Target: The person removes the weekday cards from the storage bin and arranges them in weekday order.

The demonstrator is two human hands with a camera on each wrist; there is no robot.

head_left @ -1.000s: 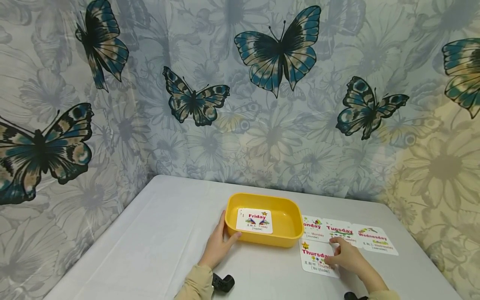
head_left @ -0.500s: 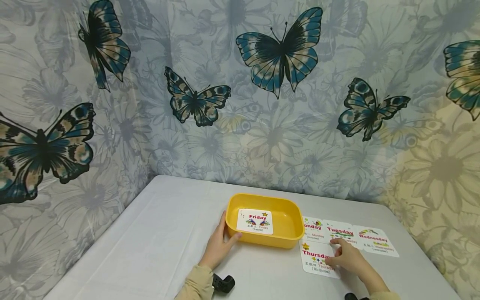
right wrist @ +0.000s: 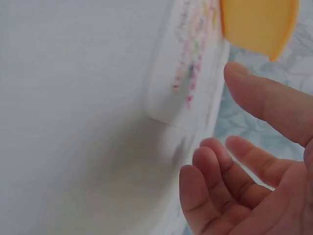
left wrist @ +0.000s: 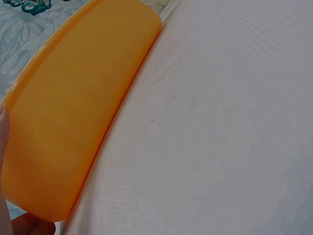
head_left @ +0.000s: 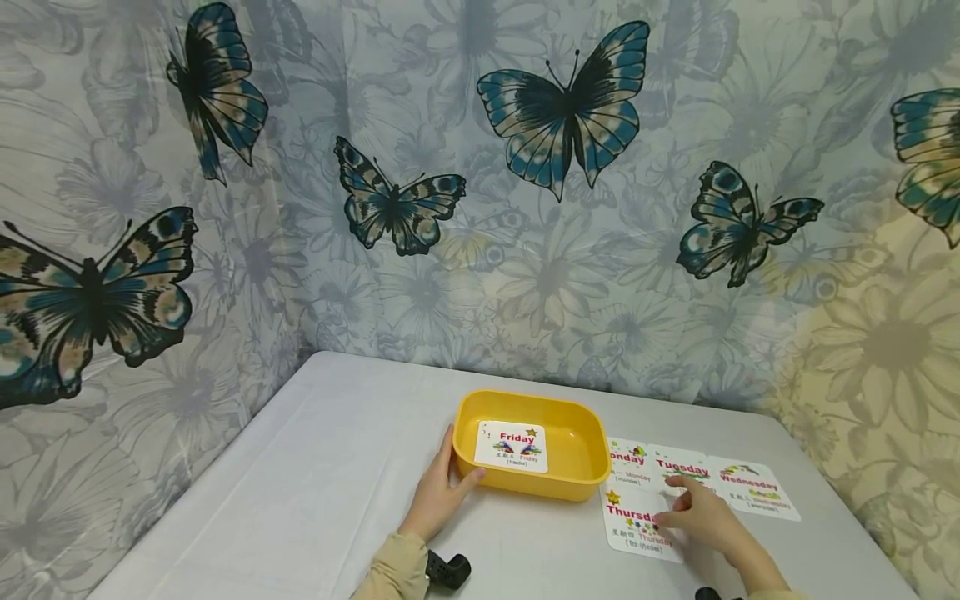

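My left hand (head_left: 438, 496) grips the left end of a yellow plastic tray (head_left: 536, 485), thumb at its near side and fingers round the far side. In the left wrist view, the tray's outer wall (left wrist: 83, 103) fills the left, with a little of the hand at the edge. Inside the tray lies a "Friday" card (head_left: 512, 447). My right hand (head_left: 701, 517) hovers over the right part of the "Thursday" card (head_left: 628, 533), partly hiding it. In the right wrist view its thumb (right wrist: 264, 100) stands apart from the loosely bent fingers, with nothing between them.
Behind the "Thursday" card lie the "Monday" card (head_left: 630, 467), partly hidden by the tray, the "Tuesday" card (head_left: 681, 463) and the "Wednesday" card (head_left: 753, 492) in a row. All rest on a white-covered table (head_left: 300, 500). A butterfly-patterned cloth (head_left: 525, 292) hangs behind.
My right hand has lifted slightly off the "Thursday" card, which stays in place. My left hand keeps its hold on the tray. The head view has tilted up a little.
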